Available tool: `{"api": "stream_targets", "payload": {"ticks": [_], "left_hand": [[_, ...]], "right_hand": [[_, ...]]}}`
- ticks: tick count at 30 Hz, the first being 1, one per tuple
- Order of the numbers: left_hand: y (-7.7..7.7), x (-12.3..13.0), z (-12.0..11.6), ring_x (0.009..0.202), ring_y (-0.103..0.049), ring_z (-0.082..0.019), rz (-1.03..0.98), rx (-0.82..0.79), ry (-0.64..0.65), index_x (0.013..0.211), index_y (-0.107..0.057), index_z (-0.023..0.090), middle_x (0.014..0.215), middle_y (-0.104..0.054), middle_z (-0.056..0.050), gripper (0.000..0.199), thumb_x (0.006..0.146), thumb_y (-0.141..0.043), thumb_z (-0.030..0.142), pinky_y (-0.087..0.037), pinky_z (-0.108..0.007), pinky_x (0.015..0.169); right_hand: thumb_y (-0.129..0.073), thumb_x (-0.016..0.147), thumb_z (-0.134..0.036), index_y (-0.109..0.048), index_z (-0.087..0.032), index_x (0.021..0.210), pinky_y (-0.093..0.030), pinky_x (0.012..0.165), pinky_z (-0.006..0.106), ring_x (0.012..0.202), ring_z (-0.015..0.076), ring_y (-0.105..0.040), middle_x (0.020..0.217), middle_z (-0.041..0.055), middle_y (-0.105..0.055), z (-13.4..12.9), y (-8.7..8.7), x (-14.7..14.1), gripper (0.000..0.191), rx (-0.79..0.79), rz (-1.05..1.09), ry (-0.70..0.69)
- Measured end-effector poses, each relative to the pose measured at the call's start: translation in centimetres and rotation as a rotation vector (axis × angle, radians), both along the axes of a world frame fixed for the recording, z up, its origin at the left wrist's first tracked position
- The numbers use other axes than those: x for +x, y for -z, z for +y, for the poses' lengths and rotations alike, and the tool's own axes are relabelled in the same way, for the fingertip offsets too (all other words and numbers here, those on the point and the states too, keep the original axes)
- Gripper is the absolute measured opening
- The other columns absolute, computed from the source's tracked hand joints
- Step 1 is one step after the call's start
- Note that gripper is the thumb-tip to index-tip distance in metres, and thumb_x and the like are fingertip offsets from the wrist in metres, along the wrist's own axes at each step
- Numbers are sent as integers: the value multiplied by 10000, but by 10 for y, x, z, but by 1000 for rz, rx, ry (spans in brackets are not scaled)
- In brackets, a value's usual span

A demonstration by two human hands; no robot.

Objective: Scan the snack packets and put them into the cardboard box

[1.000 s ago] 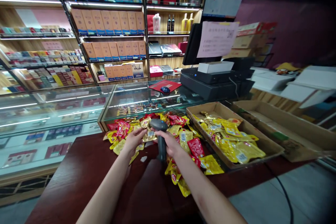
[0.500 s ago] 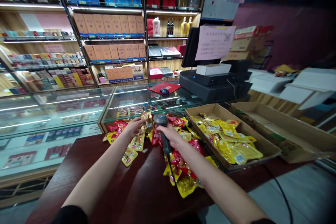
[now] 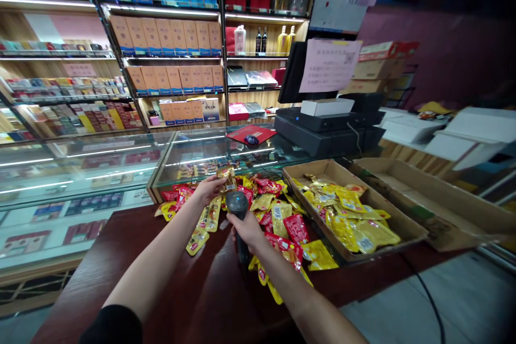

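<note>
My left hand [image 3: 209, 189] pinches a small gold snack packet [image 3: 228, 178] with a barcode label on it, held above the pile. In my right hand [image 3: 246, 227] is a dark handheld barcode scanner [image 3: 237, 205], fingers wrapped round its handle, its head tilted up a short way in front of the packet. Red and yellow snack packets [image 3: 296, 229] lie heaped on the dark wooden table [image 3: 177, 285] around and beyond both hands. A few gold packets [image 3: 197, 241] lie near my left forearm.
To the right, a cardboard tray [image 3: 342, 252] holds several yellow packets, with another cardboard tray [image 3: 451, 236] beside it. A glass display counter [image 3: 201, 145] runs behind the table. On it are a mouse [image 3: 251, 140], a monitor [image 3: 292, 72] and a black cash drawer [image 3: 318, 137].
My right hand has drawn the scanner back, down and slightly left, away from the packet. My left hand has moved a little and still holds the gold packet.
</note>
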State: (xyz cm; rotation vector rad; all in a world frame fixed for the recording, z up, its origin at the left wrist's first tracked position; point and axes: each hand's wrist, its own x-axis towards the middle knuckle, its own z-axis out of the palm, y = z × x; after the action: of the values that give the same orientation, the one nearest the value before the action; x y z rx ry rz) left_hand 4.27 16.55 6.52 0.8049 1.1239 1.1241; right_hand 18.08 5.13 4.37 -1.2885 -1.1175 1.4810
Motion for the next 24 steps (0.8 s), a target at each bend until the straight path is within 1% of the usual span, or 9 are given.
{"api": "stream_targets", "payload": {"ticks": [4, 10, 17, 21, 24], "left_hand": [[-5, 0, -3, 494, -549, -73, 31, 0, -9, 835, -616, 158, 659, -655, 1, 375, 538, -839, 212, -393, -175, 473], [-10, 3, -8, 418, -454, -42, 40, -19, -19, 788, -625, 160, 562, -603, 37, 312, 550, -827, 180, -350, -166, 446], [-6, 2, -6, 431, -467, -43, 41, -29, -5, 779, -636, 160, 597, -625, 24, 329, 522, -839, 188, -338, -157, 430], [-2, -1, -5, 407, -434, -28, 55, -27, 6, 760, -631, 160, 555, -588, 42, 333, 513, -847, 216, -308, -144, 408], [0, -4, -5, 409, -445, -31, 57, -26, 16, 763, -633, 155, 574, -604, 27, 328, 521, -844, 222, -313, -145, 405]], "right_hand": [[-602, 728, -297, -536, -178, 683, -346, 341, 202, 308, 99, -431, 359, -57, -463, -3, -1, -4, 143, 48, -43, 6], [-611, 714, -285, -548, -184, 683, -330, 340, 203, 312, 100, -426, 366, -56, -465, -3, -2, -5, 123, 55, -47, 37], [-599, 726, -264, -538, -190, 665, -345, 366, 213, 329, 103, -442, 380, -48, -472, -4, -5, -6, 113, 94, -92, 19], [-604, 720, -255, -552, -191, 693, -339, 364, 213, 332, 106, -446, 388, -46, -484, -4, -7, -6, 87, 80, -108, 31], [-599, 724, -266, -564, -190, 695, -343, 362, 216, 328, 108, -450, 393, -40, -493, -3, -6, -6, 89, 68, -128, 36]]}}
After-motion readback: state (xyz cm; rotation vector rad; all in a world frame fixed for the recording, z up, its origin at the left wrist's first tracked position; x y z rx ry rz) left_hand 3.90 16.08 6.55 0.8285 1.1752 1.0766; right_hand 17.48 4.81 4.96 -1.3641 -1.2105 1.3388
